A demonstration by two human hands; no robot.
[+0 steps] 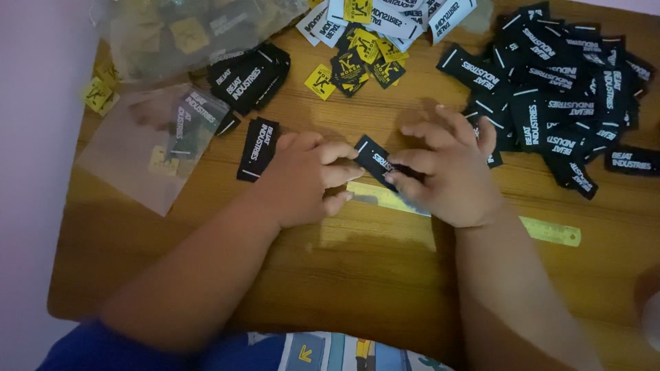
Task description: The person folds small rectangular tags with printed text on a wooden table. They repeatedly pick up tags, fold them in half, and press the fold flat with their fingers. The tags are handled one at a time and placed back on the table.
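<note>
— What surrounds the hands?
— Both left hand (pixel 309 180) and right hand (pixel 450 175) pinch one black woven rectangular label (pixel 375 154) over a yellow-green metal ruler (pixel 550 230); a heap of black labels (pixel 564 89) crowds the right.
— Open room?
— Bare wooden bench (pixel 371 275) toward the near edge.

left hand (pixel 306 180) + right hand (pixel 447 172): pinch black label (pixel 375 156) | above ruler (pixel 550 230) (yellow-green) | wooden table (pixel 371 268)

Ruler (pixel 550 231) partly hidden under both hands, middle stretch out of sight. Black label (pixel 373 156) half covered by right hand (pixel 450 172). White labels (pixel 392 17) cut off at top edge. Bag (pixel 148 148) contents blurred.
</note>
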